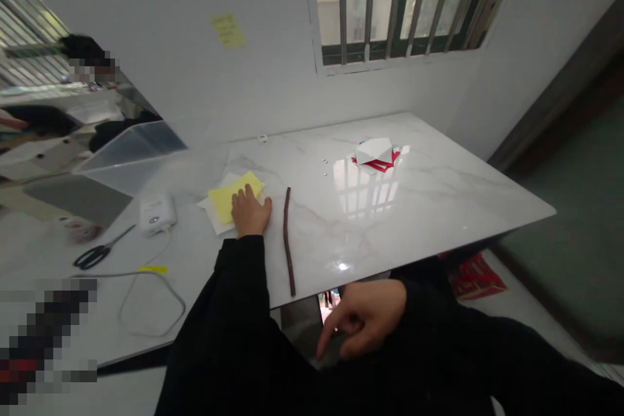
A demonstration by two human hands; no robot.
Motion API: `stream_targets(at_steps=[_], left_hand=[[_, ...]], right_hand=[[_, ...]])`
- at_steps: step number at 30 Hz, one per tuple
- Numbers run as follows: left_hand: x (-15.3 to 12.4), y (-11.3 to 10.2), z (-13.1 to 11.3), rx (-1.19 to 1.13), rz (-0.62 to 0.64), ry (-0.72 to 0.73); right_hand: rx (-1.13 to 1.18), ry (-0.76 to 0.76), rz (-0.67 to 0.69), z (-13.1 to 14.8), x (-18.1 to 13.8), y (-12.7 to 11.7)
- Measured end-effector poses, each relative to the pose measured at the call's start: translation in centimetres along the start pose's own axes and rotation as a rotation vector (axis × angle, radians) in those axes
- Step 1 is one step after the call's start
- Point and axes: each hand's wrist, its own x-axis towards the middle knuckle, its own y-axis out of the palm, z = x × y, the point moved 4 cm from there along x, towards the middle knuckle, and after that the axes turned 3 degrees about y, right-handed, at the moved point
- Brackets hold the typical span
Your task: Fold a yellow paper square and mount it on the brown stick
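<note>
Beneath the left hand (251, 211), yellow paper (221, 201) partly hides a white sheet (217, 223).

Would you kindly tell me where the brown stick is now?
In the head view, the brown stick lies on the white table, just right of the left hand, its lower end near the front edge.

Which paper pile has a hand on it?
The yellow-topped pile, under the left hand; the red-and-white pile, farther right, has no hand on it.

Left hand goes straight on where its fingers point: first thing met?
Likely more of the yellow paper under the left hand; farther on, the wall appears to stand ahead, though depth is unclear.
</note>
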Motion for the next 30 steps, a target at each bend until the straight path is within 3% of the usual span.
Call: stream_targets(at_steps=[2,5,7,11,16,19,30], left_hand=[[0.2,0.0,0.4,0.004,-0.007,0.008],[0.6,0.0,0.8,0.030,-0.009,0.021],[0.7,0.0,0.8,0.069,-0.008,0.036],[0.8,-0.1,0.9,0.140,-0.014,0.051],[0.8,0.3,1.0,0.225,0.040,0.222],[0.9,0.4,1.2,0.228,0.035,0.258],[0.5,-1.6,1.5,0.103,0.060,-0.081]], right_hand=[[0.034,-0.051,-0.207,2.2,-0.5,-4.4],[0.025,-0.095,-0.682,2.6,-0.2,-12.3],[0.034,-0.126,-0.938,1.1,0.6,-17.0],[-0.021,-0.030,-1.212,-3.9,2.3,-23.0],[-0.263,0.132,-1.492,-7.9,1.8,-25.1],[-0.299,0.155,-1.538,-8.7,1.2,-25.2],[-0.196,0.166,-1.557,-9.6,0.7,-25.6]])
